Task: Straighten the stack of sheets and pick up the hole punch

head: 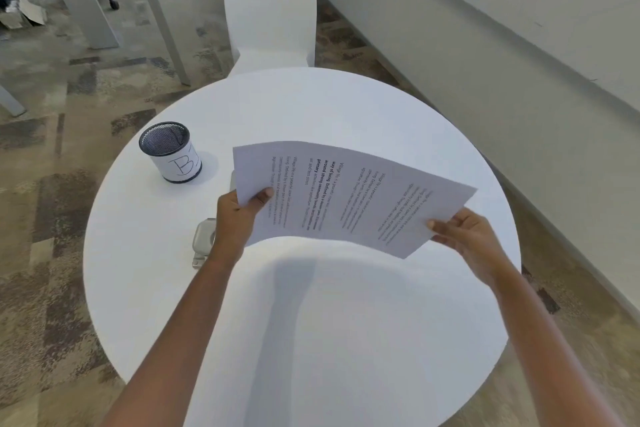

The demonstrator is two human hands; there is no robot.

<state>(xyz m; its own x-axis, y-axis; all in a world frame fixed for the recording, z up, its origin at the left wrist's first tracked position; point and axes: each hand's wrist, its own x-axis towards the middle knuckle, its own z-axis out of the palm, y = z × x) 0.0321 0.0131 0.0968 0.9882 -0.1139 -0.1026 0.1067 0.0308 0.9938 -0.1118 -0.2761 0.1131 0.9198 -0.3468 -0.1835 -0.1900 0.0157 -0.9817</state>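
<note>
White printed sheet (349,194) above table (311,322), pinched by left hand (239,215) and right hand (464,236) fingers, possibly several sheets.

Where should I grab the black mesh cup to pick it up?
Probably best to wrap a hand round the side of the mesh cup, on its white label band, coming in from the left table edge. It stands upright, round and open-topped, and both hands hold the printed sheet to its right.
</note>
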